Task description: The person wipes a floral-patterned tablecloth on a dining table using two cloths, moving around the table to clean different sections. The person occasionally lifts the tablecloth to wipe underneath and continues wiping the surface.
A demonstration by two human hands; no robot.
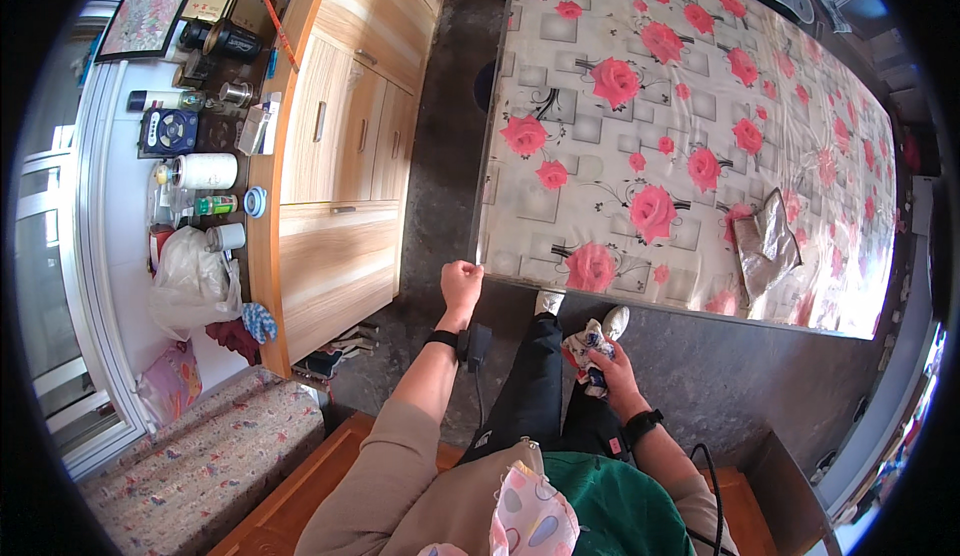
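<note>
My left hand (460,286) is at the near left corner of a table covered by a rose-print plastic tablecloth (570,215). Its fingers are curled in, with the tips against the corner or very close to it; I see nothing held in them. In my right hand (621,376) is a crumpled patterned cloth (587,352), low in front of my legs and beyond the table's near edge. A folded silvery-brown cloth or sheet (768,245) lies on the right part of the tablecloth.
On the left stands a wooden cabinet (337,263) topped with jars, a white plastic bag (196,282), a small blue fan-like device (169,132) and a framed picture (148,16). A strip of dark floor (446,151) separates cabinet and table. Behind me is wooden seating (330,455).
</note>
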